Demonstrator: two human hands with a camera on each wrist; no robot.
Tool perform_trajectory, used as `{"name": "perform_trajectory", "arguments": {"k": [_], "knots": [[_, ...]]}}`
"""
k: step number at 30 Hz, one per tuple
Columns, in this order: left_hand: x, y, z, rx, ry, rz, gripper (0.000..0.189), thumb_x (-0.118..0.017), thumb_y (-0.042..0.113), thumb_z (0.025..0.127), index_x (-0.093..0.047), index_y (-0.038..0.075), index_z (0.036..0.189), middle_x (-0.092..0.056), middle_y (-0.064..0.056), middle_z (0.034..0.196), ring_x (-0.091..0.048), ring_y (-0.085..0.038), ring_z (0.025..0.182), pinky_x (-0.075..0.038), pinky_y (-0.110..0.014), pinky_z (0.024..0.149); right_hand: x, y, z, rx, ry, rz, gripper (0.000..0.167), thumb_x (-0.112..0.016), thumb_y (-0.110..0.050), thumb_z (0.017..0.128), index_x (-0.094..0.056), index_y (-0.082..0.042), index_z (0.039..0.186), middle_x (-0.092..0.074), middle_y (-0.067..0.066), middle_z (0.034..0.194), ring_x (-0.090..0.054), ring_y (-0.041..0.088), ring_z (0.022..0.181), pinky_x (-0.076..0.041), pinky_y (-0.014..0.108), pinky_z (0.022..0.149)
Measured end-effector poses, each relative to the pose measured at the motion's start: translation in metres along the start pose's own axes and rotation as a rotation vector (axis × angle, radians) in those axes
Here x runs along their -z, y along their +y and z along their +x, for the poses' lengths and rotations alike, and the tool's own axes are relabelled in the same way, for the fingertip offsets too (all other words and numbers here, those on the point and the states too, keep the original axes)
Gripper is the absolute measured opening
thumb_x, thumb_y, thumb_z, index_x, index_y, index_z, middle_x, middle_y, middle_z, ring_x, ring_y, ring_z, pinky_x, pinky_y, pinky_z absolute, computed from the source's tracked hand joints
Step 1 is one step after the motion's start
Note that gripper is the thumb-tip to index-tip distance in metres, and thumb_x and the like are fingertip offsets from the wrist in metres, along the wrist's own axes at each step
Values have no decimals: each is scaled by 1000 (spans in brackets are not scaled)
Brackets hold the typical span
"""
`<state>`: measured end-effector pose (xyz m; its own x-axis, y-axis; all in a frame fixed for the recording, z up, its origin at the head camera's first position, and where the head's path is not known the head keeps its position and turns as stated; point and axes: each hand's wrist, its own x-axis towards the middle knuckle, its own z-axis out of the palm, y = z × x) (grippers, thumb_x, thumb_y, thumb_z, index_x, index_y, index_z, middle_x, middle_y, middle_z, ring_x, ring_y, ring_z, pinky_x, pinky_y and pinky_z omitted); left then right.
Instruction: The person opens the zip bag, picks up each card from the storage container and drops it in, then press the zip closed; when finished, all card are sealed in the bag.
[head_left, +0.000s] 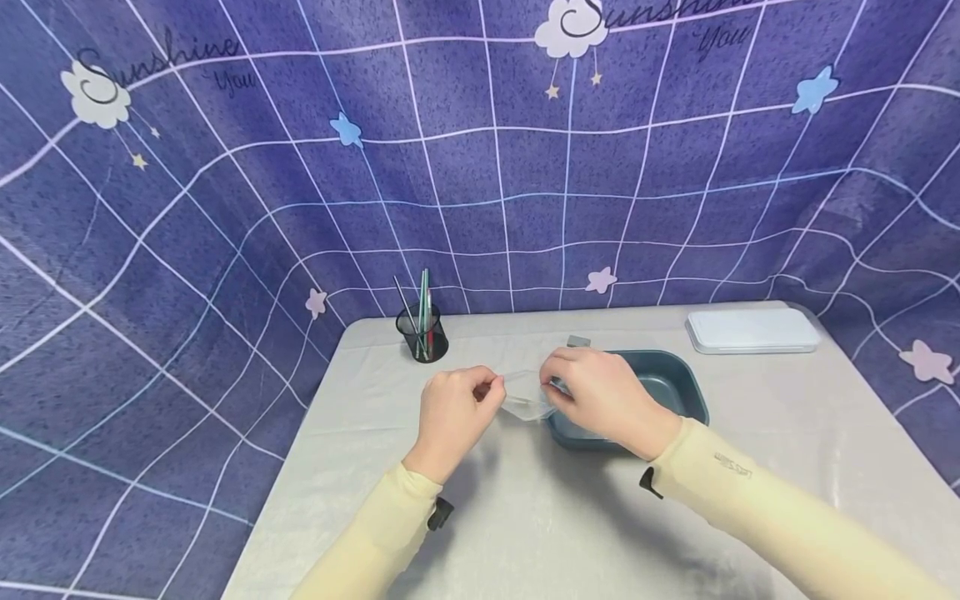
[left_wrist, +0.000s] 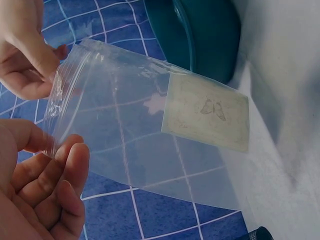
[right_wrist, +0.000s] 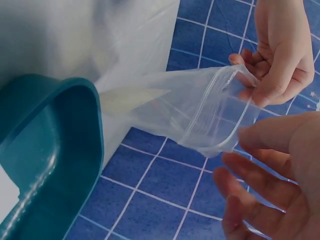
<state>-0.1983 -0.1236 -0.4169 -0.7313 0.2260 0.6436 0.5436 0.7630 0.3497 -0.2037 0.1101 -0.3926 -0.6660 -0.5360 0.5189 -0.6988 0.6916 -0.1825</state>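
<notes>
A clear zip bag (left_wrist: 125,110) is stretched between both hands above the table. Its zip edge is up by the fingers, and the mouth stands apart in the right wrist view. Down in the bag lies a pale square card (left_wrist: 205,112) printed with a butterfly. My left hand (head_left: 457,408) pinches one end of the mouth between thumb and fingers. At the other end, my right hand (head_left: 600,392) pinches the rim with thumb and index finger, its other fingers spread loosely. The teal plastic basin (head_left: 693,400) stands under and behind the right hand, partly hidden by it.
A black mesh pen cup (head_left: 427,342) with several pens stands at the back left. The white flat case (head_left: 753,331) lies at the back right. A small grey block (head_left: 578,341) sits behind the basin. Patterned blue cloth (head_left: 480,167) hangs behind the table.
</notes>
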Motion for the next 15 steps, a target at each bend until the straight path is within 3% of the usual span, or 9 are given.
{"name": "perform_trajectory", "arguments": {"k": [6, 15], "knots": [[-1, 0, 0, -2, 0, -13, 14, -69, 16, 87, -79, 18, 77, -68, 13, 65, -58, -2, 54, -45, -29, 54, 9, 18, -2, -2, 46, 1, 8, -80, -13, 87, -75, -17, 93, -71, -8, 87, -66, 13, 73, -55, 40, 60], [0, -1, -1, 4, -10, -9, 15, -69, 15, 88, -79, 17, 78, -68, 12, 65, -58, -4, 55, -46, -30, 55, 3, 74, -11, -148, -77, -22, 6, -76, -8, 87, -78, -11, 93, -74, -2, 87, -69, 19, 75, -57, 45, 67]]}}
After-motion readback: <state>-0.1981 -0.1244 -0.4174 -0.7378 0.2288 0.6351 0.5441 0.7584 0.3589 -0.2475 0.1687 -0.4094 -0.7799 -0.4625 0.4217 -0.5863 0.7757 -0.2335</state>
